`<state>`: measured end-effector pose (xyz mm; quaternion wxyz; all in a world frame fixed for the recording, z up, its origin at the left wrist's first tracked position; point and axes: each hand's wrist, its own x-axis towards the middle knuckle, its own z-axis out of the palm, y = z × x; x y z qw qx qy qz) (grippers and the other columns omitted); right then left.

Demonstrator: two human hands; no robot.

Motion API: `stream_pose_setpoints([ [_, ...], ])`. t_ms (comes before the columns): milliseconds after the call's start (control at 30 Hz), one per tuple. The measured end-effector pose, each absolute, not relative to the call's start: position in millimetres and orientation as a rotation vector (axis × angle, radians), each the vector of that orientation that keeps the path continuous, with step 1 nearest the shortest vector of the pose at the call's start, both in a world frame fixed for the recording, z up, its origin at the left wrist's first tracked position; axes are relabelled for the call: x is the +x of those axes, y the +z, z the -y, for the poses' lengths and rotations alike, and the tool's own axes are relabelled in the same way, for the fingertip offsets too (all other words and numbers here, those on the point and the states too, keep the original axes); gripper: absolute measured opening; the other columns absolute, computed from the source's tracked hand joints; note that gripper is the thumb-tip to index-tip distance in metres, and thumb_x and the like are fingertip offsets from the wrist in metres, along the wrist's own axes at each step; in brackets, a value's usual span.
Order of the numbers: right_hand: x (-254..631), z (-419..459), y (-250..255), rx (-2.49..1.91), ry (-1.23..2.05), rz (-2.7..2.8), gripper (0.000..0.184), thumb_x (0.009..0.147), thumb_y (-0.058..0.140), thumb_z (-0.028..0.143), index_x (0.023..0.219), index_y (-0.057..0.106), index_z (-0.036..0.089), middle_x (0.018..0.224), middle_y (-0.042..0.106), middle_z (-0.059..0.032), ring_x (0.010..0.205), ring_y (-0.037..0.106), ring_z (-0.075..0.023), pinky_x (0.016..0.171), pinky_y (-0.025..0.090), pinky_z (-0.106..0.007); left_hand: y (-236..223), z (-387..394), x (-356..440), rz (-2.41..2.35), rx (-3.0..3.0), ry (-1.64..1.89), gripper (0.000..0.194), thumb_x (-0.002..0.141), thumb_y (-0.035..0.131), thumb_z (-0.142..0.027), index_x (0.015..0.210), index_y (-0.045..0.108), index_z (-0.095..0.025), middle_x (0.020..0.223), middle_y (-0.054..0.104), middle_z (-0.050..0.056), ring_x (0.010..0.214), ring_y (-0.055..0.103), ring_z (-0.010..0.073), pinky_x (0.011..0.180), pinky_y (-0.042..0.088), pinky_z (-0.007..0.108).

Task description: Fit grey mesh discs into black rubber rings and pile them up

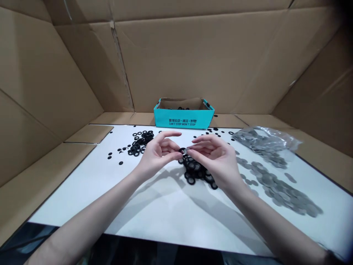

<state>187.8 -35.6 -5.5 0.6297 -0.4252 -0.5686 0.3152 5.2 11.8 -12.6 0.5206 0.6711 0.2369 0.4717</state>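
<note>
In the middle of the head view my left hand (pixel 161 150) pinches a black ring (pixel 182 150) between thumb and fingers. Facing it, my right hand (pixel 217 157) is closed on a small pale disc (pixel 188 150) at the ring's right side. I cannot tell whether the disc sits inside the ring or only touches it. Beneath both hands lies a heap of black rings with pale discs in their centres (pixel 191 180), partly covered by my right hand. Left of my left hand is a pile of black rings (pixel 135 149).
A turquoise box (pixel 183 118) with black pieces inside stands at the back. To the right, loose grey discs (pixel 281 191) spread over the white table (pixel 165 224), below a clear plastic bag (pixel 261 141) of discs. Small black discs (pixel 120 163) lie scattered. Cardboard walls (pixel 193 59) surround the table.
</note>
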Motion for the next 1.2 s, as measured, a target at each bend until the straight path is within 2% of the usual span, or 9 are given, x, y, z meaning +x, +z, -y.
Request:
stream_pose_setpoints([
  [233, 194, 38, -20, -1.016, 0.705, 1.316, 0.023, 0.074, 0.085, 0.032, 0.088, 0.069, 0.024, 0.079, 0.077, -0.0023, 0.074, 0.077, -0.0199, 0.068, 0.063, -0.032, -16, -4, 10, -0.567, 1.702, 1.123, 0.039, 0.085, 0.078, -0.017, 0.121, 0.063, -0.022, 0.088, 0.071, 0.001, 0.084, 0.071, 0.013, 0.084, 0.061, 0.026],
  [433, 193, 48, -24, -1.075, 0.604, 1.405, 0.017, 0.08, 0.08, 0.029, 0.092, 0.068, 0.026, 0.077, 0.075, -0.001, 0.07, 0.075, -0.0197, 0.065, 0.062, -0.033, -16, -2, 10, -0.585, 1.833, 1.078, 0.034, 0.091, 0.072, -0.021, 0.123, 0.063, -0.022, 0.089, 0.072, 0.003, 0.089, 0.072, 0.0153, 0.085, 0.06, 0.027],
  [600, 190, 51, -29, -1.097, 0.6, 1.438, 0.018, 0.079, 0.079, 0.026, 0.092, 0.066, 0.026, 0.076, 0.074, 0.0008, 0.067, 0.074, -0.019, 0.062, 0.06, -0.032, -17, -6, 9, -0.541, 2.007, 1.016, 0.023, 0.094, 0.063, -0.015, 0.116, 0.066, -0.022, 0.102, 0.072, 0.005, 0.09, 0.071, 0.0142, 0.087, 0.061, 0.028],
  [800, 190, 49, -31, -1.125, 0.665, 1.426, 0.025, 0.076, 0.079, 0.025, 0.096, 0.064, 0.026, 0.079, 0.074, 0.0005, 0.074, 0.075, -0.0196, 0.062, 0.057, -0.03, -17, -5, 10, -0.575, 1.987, 1.053, 0.028, 0.095, 0.064, -0.017, 0.122, 0.062, -0.022, 0.095, 0.071, 0.002, 0.088, 0.071, 0.013, 0.085, 0.06, 0.026],
  [900, 190, 50, -32, -1.124, 0.672, 1.436, 0.022, 0.079, 0.076, 0.025, 0.097, 0.063, 0.026, 0.079, 0.073, 0.0006, 0.073, 0.073, -0.0187, 0.063, 0.056, -0.031, -17, -3, 11, -0.589, 1.984, 1.063, 0.025, 0.094, 0.065, -0.018, 0.119, 0.062, -0.022, 0.094, 0.07, 0.002, 0.086, 0.07, 0.013, 0.083, 0.059, 0.026],
  [1200, 191, 51, -26, -1.064, 0.73, 1.453, 0.024, 0.078, 0.073, 0.021, 0.093, 0.056, 0.026, 0.063, 0.062, 0.0073, 0.059, 0.061, -0.0132, 0.06, 0.048, -0.027, -13, -2, 10, -0.551, 2.036, 1.04, 0.021, 0.094, 0.063, -0.015, 0.111, 0.055, -0.023, 0.087, 0.064, -0.001, 0.079, 0.065, 0.0106, 0.078, 0.056, 0.024],
])
